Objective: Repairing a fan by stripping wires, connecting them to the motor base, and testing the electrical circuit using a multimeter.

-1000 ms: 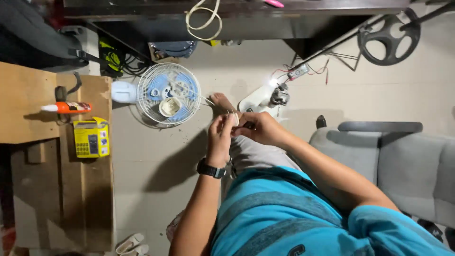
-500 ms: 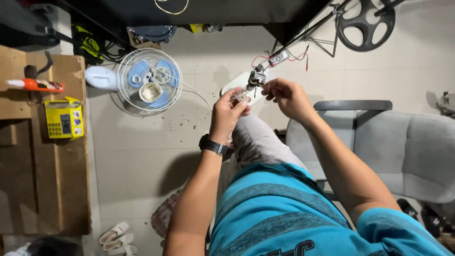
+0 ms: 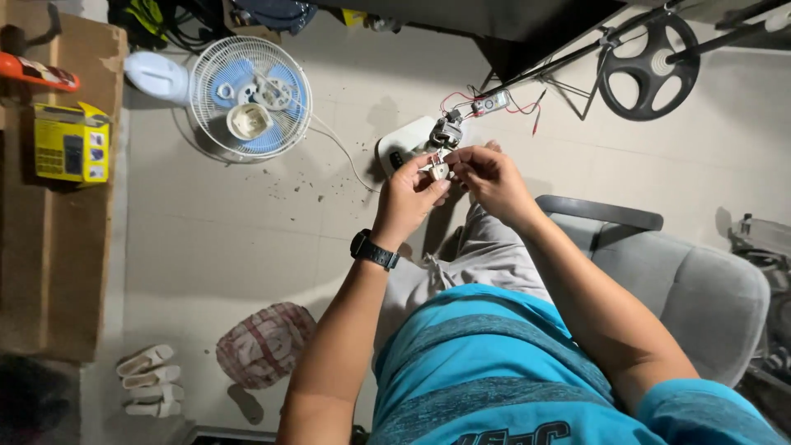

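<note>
My left hand (image 3: 409,198) and my right hand (image 3: 493,175) meet over my lap, both pinching a small white electrical part (image 3: 438,170) with thin wires on it. A black watch sits on my left wrist. Just beyond the hands, on the tiled floor, lies a white fan base (image 3: 405,142) with a small grey motor piece (image 3: 447,132) and red wires (image 3: 494,104) running from it. A white and blue fan head (image 3: 250,98) in its wire cage lies on the floor further left, joined by a thin cord.
A grey chair (image 3: 700,288) is under me at the right. A wooden board (image 3: 49,247) at the left carries a yellow box (image 3: 70,142) and an orange tool (image 3: 37,72). A black wheel (image 3: 648,67), white slippers (image 3: 148,371) and a checked bag (image 3: 264,342) lie about.
The view has shifted, so the fan and base sit further right and lower in frame. My hands have come closer together around the small white part.
</note>
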